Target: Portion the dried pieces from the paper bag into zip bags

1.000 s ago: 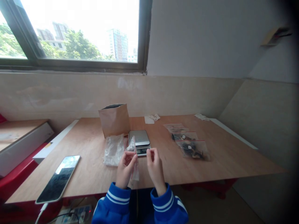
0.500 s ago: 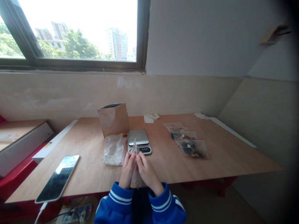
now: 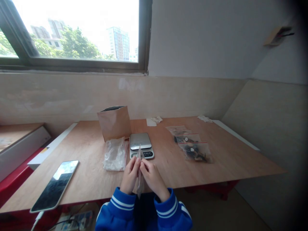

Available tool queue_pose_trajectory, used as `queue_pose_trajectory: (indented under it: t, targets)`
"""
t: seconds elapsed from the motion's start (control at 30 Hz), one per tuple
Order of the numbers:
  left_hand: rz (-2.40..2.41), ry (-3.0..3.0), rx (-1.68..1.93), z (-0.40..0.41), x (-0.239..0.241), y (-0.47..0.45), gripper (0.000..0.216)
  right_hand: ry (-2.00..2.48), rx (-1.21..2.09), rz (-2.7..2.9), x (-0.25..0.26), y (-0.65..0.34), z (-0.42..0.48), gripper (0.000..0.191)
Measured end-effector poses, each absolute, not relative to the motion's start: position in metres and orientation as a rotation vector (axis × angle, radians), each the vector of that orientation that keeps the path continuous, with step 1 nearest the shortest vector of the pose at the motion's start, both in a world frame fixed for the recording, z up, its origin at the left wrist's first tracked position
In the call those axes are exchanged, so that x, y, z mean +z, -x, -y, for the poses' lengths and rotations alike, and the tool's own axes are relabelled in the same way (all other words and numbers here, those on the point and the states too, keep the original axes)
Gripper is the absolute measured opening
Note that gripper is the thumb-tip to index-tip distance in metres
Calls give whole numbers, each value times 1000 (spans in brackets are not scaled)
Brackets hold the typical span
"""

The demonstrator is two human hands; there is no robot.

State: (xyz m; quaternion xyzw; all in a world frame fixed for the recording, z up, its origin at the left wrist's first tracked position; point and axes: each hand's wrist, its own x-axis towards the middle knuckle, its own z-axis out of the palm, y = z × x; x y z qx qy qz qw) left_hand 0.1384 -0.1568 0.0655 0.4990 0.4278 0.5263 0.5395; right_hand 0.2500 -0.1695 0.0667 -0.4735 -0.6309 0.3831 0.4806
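Above wooden table (image 3: 216,166), clear bag (image 3: 139,152) stands edge-on.

My left hand (image 3: 130,175) and right hand (image 3: 151,176) pinch a small bag (image 3: 139,160) of thin clear plastic, glossy and creased. My sleeves (image 3: 120,210) are blue knit cloth, matt, with white stripes. The tabletop (image 3: 228,160) is pale brown wood, matt. The scale (image 3: 141,144) has a smooth metal plate with a dull sheen. The paper bag (image 3: 114,123) is brown and matt. The bag stack (image 3: 115,154) is crinkled clear film. The phone (image 3: 55,184) has a glossy face that mirrors the window. The filled pouches (image 3: 194,150) are clear glossy plastic.
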Motion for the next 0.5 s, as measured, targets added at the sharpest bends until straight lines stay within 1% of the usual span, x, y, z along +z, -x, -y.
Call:
queue_pose_trajectory:
  t: [0.27, 0.37, 0.5]
  targets:
    - [-1069, -1243, 1404, 166, 72, -148, 41, 1147, 867, 1355, 59, -257, 167, 33]
    - [-1179, -1104, 1594, 158, 69, -134, 42, 1184, 791, 1113, 52, -275, 165, 36]
    - [-1129, -1130, 1517, 149, 64, -122, 44, 1145, 820, 918, 46, -291, 163, 43]
